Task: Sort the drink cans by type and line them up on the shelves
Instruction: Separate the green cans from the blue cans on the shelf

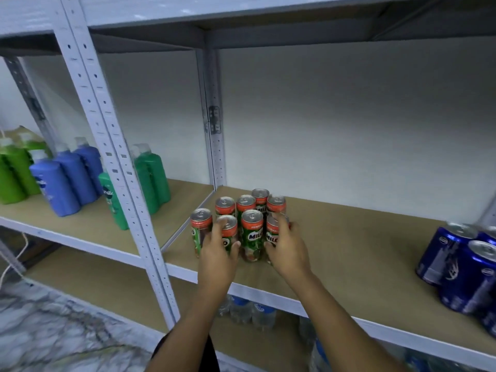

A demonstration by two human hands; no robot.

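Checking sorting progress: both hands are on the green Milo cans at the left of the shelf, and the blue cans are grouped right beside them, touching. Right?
Not quite. In the head view the blue cans stand apart at the shelf's far right, not touching. Both the left hand and right hand are on the Milo cans.

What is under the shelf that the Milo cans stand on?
Below the shelf holding the Milo cans, clear water bottles stand on a lower shelf. The board and the forearms cover most of that level, so their number cannot be told.

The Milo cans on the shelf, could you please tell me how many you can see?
8 Milo cans, all upright in one cluster at the shelf's left end: four in the front row, four behind. The left hand and right hand each grip a front can; more may be hidden.
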